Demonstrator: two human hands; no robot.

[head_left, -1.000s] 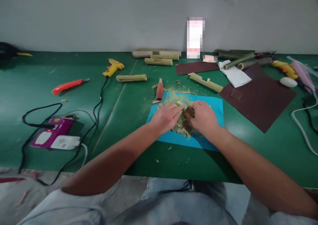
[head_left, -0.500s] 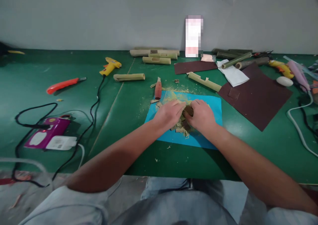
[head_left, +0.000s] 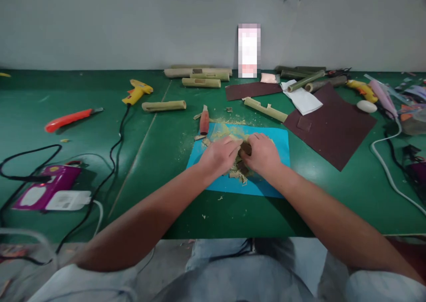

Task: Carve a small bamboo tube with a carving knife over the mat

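Over a blue sheet (head_left: 276, 177), my two hands are close together with fingers curled. My right hand (head_left: 264, 154) pinches a small folded piece of brown sandpaper (head_left: 245, 148). My left hand (head_left: 220, 156) is closed beside it, its fingertips almost meeting the sandpaper; whatever it grips is hidden by the fingers. Pale shavings and small bamboo chips (head_left: 234, 175) lie under and around both hands. Just beyond my left hand, a red-handled knife (head_left: 204, 121) with a short blade rests at the sheet's edge.
Cut bamboo tubes (head_left: 201, 83) lie along the back, with a notched bamboo piece (head_left: 265, 109) nearer. Brown sandpaper sheets (head_left: 336, 137) spread to the right. On the left are a yellow glue gun (head_left: 137, 92), a red utility knife (head_left: 69, 119) and a purple power strip (head_left: 63, 177) with cables.
The view has turned slightly right, so the table's things sit further left in it. My hands stay together over the blue sheet with nearly the same grip.
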